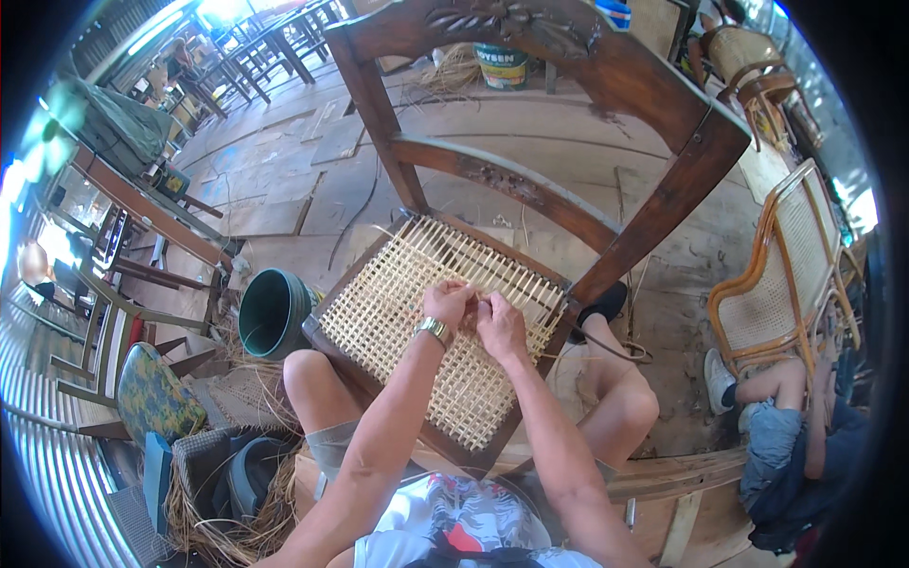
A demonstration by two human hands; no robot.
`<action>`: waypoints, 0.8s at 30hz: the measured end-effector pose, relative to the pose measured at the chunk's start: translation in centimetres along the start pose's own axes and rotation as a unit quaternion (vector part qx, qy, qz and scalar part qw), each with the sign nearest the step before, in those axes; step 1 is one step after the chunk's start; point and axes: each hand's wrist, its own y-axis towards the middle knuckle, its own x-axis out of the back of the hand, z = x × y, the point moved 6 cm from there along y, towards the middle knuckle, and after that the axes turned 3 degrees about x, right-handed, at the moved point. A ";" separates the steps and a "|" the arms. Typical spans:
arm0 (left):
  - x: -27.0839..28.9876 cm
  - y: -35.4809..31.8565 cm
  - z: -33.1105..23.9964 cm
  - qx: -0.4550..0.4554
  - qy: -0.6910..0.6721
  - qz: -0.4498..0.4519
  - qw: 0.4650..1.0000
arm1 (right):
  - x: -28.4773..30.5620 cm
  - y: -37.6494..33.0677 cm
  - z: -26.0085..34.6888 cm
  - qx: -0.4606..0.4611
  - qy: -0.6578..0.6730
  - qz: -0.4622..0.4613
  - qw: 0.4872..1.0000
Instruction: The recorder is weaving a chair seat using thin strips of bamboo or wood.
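A dark brown wooden chair [516, 186] with a carved backrest stands before me, its seat [379, 301] woven from pale cane strips. The near part of the weave is a close grid, while toward the backrest the strips run mostly one way with gaps between. My left hand [447, 305], a metal watch [434, 329] at its wrist, is closed in a pinch over the middle of the seat. Close beside it on the right, my right hand [500, 327] pinches too, fingertips nearly touching the left ones. Between them is a thin cane strip, mostly hidden by the fingers.
A dark green bucket [269, 314] stands left of the seat. Loose cane strands [213, 502] lie in a heap at the lower left. On the right, another person [778, 431] sits by a curved rattan chair [772, 275]. A paint pail [502, 68] stands behind the backrest.
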 end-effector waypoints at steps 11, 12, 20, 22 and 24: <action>-1.1 -2.1 -2.6 -0.248 0.401 -0.145 0.870 | -0.5 1.0 -3.6 -0.091 0.170 0.051 0.980; -1.1 -2.3 -2.5 -0.261 0.389 -0.185 0.864 | -0.4 1.0 -2.7 -0.074 0.117 0.055 0.989; -0.8 -1.4 -1.8 -0.191 0.362 -0.201 0.890 | -0.4 0.7 -0.9 -0.014 0.019 0.069 0.997; -0.7 -1.4 -1.9 -0.191 0.365 -0.202 0.888 | -0.3 0.4 -0.8 -0.011 0.016 0.066 0.998; -0.7 -1.5 -2.1 -0.192 0.368 -0.202 0.887 | -0.3 0.2 -0.8 -0.002 0.004 0.056 0.998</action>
